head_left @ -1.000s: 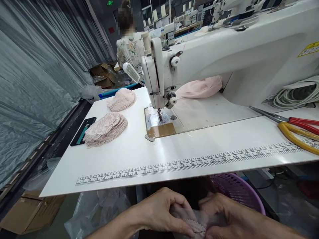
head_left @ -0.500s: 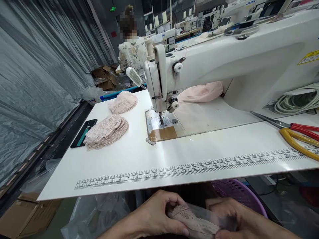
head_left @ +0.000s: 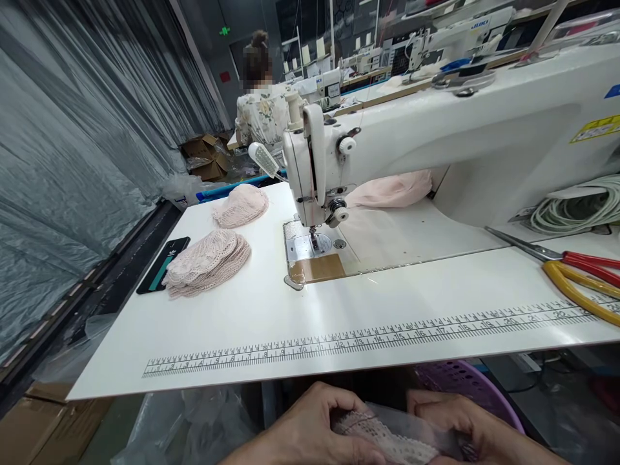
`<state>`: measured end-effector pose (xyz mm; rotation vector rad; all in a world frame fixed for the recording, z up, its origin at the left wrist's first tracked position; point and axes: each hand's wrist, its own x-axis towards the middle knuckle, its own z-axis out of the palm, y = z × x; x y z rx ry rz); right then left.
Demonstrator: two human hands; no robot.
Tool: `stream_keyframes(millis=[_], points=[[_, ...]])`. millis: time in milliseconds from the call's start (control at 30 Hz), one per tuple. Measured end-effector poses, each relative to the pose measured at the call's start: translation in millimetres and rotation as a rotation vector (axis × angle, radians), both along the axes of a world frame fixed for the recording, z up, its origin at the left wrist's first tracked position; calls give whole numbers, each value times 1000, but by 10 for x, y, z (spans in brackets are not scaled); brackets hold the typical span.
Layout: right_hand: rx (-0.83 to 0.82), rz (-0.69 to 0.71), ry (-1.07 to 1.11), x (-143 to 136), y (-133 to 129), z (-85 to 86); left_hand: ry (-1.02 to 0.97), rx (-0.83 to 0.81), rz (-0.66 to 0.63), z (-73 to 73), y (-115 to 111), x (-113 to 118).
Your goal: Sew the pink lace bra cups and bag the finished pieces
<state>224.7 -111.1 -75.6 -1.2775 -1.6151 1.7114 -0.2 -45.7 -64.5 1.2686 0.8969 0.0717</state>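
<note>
The sewing machine (head_left: 387, 142) stands on the table (head_left: 242, 329), with cloth (head_left: 394, 190) under its arm. Left of it lies a stack (head_left: 208, 265) (its left edge overlapping the phone (head_left: 159, 274)), with a padded piece (head_left: 242, 206) behind. Scissors (head_left: 566, 258) lie at right, before the cable coil (head_left: 566, 206). Before the table, a fabric piece (head_left: 390, 436) sits between the left hand (head_left: 320, 429) and right hand (head_left: 455, 420).
</note>
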Motion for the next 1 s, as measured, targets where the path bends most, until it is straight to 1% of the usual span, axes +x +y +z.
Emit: stream_keyframes(millis=[67,167,267,400,433,500,600,667,767,867,1000], points=[[-19,-6,-25,-11,34,37,1,-3,-6,7,-5,30],[-11,-18,-49,-14,73,63,-24,43,-16,9,-3,81],[17,6,6,4,76,36,-77,88,-25,-2,0,100],[32,42,86,13,61,-8,-155,101,-41,6,-14,51],[32,38,101,6,63,-3,-173,87,-42,17,-18,36],[19,40,114,-22,78,32,-169,7,-35,45,-22,21],[-5,35,64,-71,112,108,-102,-129,-5,71,-22,36],[-1,28,38,-85,127,141,-75,-148,11,64,-22,55],[14,42,36,-66,120,148,-56,-155,24,37,-21,57],[44,64,20,-37,96,136,-48,-195,30,25,-13,21],[44,84,-48,-41,88,163,-35,-234,23,51,14,-58]])
